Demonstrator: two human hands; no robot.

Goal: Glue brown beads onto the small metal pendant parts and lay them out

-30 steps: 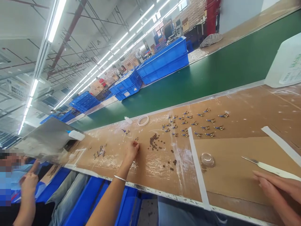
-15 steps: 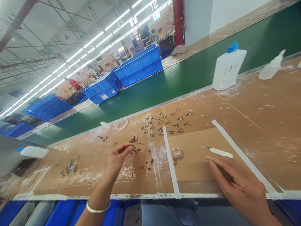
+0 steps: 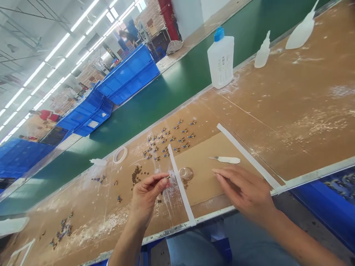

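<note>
Thumb and forefinger of my left hand (image 3: pixel 146 195) pinch a small dark piece (image 3: pixel 168 177), just left of the white tape strip. My right hand (image 3: pixel 245 190) hovers low over the cardboard sheet (image 3: pixel 202 192), thumb and fingers drawn together; whatever may be between their tips is too small to make out. Beyond it lies a white-handled craft knife (image 3: pixel 229 160) with a thin metal tip. A small clear cup (image 3: pixel 186 173) sits between my hands. Small dark beads (image 3: pixel 135 175) are piled behind my left hand. Several tiny blue-and-gold figures (image 3: pixel 172 139) stand in loose rows farther back.
A large white bottle with a blue cap (image 3: pixel 222 61) and two squeeze bottles (image 3: pixel 262 51) stand at the back right. A tape roll (image 3: pixel 120 155) lies at the back left. Behind the bench runs a green belt (image 3: pixel 133 114), with blue crates (image 3: pixel 130 75) beyond.
My left hand has moved right, away from the bead pile, with a small dark piece between its fingertips. My right hand stays near the knife. The view has turned to the right and tilted.
</note>
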